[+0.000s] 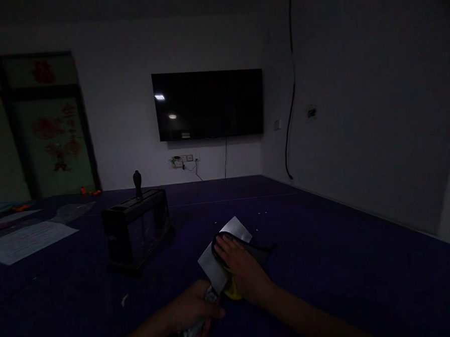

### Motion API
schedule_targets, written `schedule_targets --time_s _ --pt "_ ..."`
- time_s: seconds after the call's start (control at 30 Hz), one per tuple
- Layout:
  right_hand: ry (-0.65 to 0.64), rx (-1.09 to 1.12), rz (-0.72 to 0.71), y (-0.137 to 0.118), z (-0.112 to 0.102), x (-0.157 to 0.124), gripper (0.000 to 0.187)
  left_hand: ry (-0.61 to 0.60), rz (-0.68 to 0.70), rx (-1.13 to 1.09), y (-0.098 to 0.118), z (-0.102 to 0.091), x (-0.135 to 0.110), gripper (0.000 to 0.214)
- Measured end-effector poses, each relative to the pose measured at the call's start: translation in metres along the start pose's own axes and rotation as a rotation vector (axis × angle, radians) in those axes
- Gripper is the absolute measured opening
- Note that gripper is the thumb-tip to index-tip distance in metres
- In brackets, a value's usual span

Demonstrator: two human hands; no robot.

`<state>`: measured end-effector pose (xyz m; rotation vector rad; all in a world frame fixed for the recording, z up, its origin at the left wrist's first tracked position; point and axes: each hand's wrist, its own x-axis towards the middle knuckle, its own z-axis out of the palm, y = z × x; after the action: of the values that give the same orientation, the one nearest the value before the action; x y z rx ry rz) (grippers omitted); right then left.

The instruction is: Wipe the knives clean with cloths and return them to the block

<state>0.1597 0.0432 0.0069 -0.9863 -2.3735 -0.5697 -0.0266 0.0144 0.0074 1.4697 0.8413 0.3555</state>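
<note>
My left hand (195,311) is closed round the handle of a cleaver, low in the view. Its broad grey blade (237,229) points up and away over the dark purple surface (327,243). My right hand (241,268) lies flat on a dark cloth (257,251) that it presses against the blade. A bit of something yellow (231,290) shows under that hand's wrist; I cannot make out what it is. To the left stands a dark knife block (136,231) with one black knife handle (137,183) sticking up from it.
White paper sheets (27,240) and a clear plastic bag (71,212) lie at the far left. A black TV (208,105) hangs on the back wall above sockets (185,160). A black cable (292,109) runs down the right wall. The room is dim.
</note>
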Motion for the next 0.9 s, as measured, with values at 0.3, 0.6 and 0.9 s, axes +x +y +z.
schedule_targets --time_s 0.3,0.6,0.9 --pt "0.11 -0.158 0.134 0.009 0.003 0.001 0.094 0.051 -0.013 0.065 -0.006 -0.001 0.001 0.016" --pt "0.164 -0.205 0.196 0.012 0.003 0.001 0.095 0.064 0.008 0.009 -0.006 0.0 -0.001 0.021" --pt "0.136 -0.152 0.156 0.006 0.003 -0.001 0.093 0.058 0.019 -0.025 -0.007 0.0 -0.002 0.023"
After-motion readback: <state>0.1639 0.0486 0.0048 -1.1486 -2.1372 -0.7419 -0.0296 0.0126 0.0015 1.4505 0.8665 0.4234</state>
